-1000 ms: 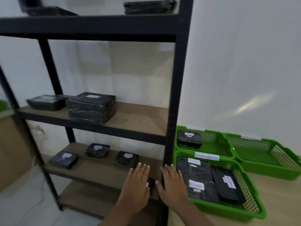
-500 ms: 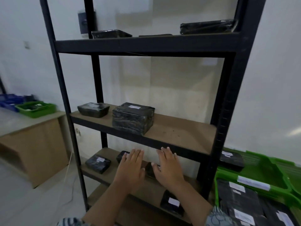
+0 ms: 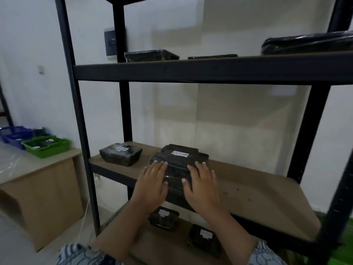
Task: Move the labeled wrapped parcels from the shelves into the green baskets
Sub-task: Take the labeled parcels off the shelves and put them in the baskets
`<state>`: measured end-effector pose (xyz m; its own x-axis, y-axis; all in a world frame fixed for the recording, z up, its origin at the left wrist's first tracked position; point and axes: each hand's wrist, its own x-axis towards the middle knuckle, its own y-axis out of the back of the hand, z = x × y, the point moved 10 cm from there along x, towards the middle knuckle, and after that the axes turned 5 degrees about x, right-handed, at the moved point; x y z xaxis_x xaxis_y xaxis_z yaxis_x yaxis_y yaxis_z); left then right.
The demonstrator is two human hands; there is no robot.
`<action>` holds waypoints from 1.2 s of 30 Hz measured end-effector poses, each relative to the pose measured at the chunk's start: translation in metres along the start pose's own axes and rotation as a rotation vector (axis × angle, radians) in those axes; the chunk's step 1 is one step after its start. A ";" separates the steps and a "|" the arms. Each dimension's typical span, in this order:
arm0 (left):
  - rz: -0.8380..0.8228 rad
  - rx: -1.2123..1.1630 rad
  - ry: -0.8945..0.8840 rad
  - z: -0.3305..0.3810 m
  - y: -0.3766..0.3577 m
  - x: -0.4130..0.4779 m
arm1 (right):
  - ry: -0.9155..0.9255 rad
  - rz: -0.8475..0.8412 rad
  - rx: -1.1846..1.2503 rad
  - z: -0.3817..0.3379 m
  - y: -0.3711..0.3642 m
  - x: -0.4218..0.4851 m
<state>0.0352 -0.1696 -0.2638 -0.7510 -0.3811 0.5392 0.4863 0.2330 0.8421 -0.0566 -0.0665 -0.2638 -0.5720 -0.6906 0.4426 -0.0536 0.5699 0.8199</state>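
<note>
Left hand (image 3: 152,183) and right hand (image 3: 203,185), fingers spread, lie flat on the near face of the large labelled parcel (image 3: 179,165) on the middle shelf (image 3: 257,190).

The left hand (image 3: 152,185) and the right hand (image 3: 203,185) cover the near face of the big parcel (image 3: 178,159). The label on the smaller parcel (image 3: 121,156) to its left is too blurred to read. The top-right parcel (image 3: 307,43) is cut by the right edge.
</note>
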 end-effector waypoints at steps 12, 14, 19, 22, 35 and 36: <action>-0.031 -0.101 -0.015 -0.112 -0.057 0.046 | -0.317 0.092 0.063 0.021 -0.017 0.044; -0.072 -0.124 -0.056 -0.123 -0.073 0.056 | -0.388 0.149 0.141 0.023 -0.013 0.047; -0.182 -0.190 -0.162 -0.132 -0.115 0.069 | -0.646 0.321 0.394 0.037 -0.010 0.042; -0.245 -0.242 -0.201 -0.127 -0.137 0.069 | -0.892 0.355 0.654 0.050 -0.022 0.024; -0.136 -0.249 -0.268 -0.126 -0.148 0.067 | -0.791 0.444 0.913 0.045 -0.034 0.011; -0.134 -0.253 -0.267 -0.127 -0.147 0.067 | -0.754 0.467 0.903 0.043 -0.033 0.010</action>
<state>-0.0302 -0.3431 -0.3531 -0.8891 -0.1394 0.4360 0.4454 -0.0436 0.8943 -0.0958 -0.0727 -0.3019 -0.9942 -0.0874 0.0620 -0.0893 0.9956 -0.0286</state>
